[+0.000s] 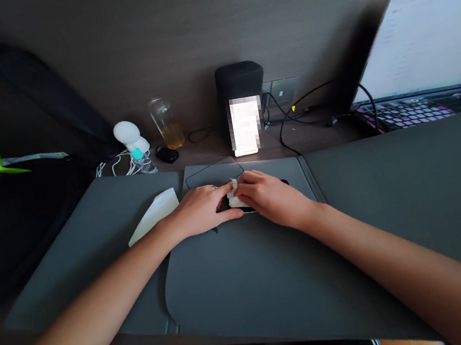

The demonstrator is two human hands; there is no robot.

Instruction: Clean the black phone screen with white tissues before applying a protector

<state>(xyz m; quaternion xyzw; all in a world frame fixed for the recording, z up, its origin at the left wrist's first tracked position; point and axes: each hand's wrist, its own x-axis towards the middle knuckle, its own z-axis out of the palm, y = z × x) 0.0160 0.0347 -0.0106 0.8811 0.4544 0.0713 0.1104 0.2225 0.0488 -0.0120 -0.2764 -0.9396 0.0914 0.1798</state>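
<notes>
On the grey desk mat (247,275) lies a black phone (249,210), mostly covered by my hands. My left hand (199,209) grips its left end, thumb along the near edge and index finger reaching toward the far side. In the closed fingers of my right hand (273,199) is a crumpled white tissue (234,200), pressed on the phone's top face. The left index fingertip touches or nearly touches the tissue; I cannot tell which. A sheet of white paper (156,212) rests left of my left hand, and a thin dark-edged clear film (208,174) lies just beyond it.
Behind the mat, a lit screen (245,126) leans on a black speaker (237,75). A glass of amber drink (172,129), a small black case (167,154) and a white round-headed device (127,133) stand to the left. A laptop (421,49) and black cables (310,96) occupy the right.
</notes>
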